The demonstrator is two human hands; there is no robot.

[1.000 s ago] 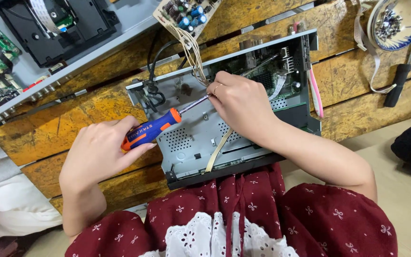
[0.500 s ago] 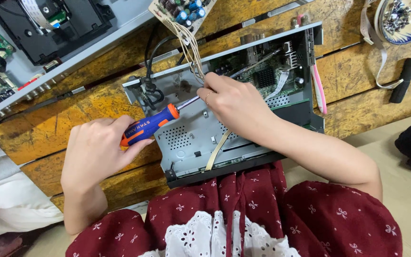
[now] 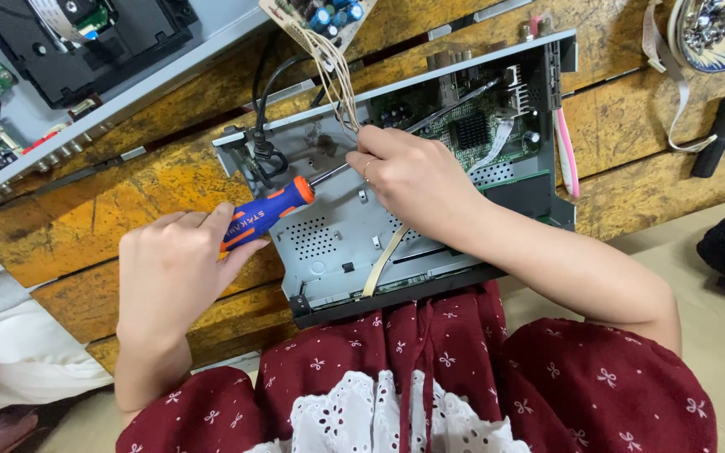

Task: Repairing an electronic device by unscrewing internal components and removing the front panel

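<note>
- Since the earlier frames little has shifted: both hands keep their places over the open case, and the screwdriver keeps the same slant, its tip still tucked under the right hand.
- Left hand (image 3: pixel 174 273) is closed around the blue-and-orange handle of the screwdriver (image 3: pixel 266 214), fingers wrapped over the lower end.
- Screwdriver's long axis runs on a diagonal, from the handle at lower left up to the metal shaft at upper right; the tip points toward the middle of the case and is hidden behind the right hand.
- Right hand (image 3: pixel 417 180) rests inside the case, fingers curled together near the shaft's end and the bundle of pale wires (image 3: pixel 337 71); whether it pinches anything cannot be told.
- Open grey metal case (image 3: pixel 337 239) lies tilted on the wooden bench (image 3: pixel 86 222), its near edge just above the person's red patterned dress (image 3: pixel 463 369).
- Green circuit board (image 3: pixel 463 126) sits in the far right part of the case, and a flat beige ribbon cable (image 3: pixel 383 260) runs down across the perforated floor.
- Small board with blue capacitors (image 3: pixel 316 17) hangs at the upper end of the wires.
- Black-handled tool (image 3: pixel 719 134) lies well apart on the right.
</note>
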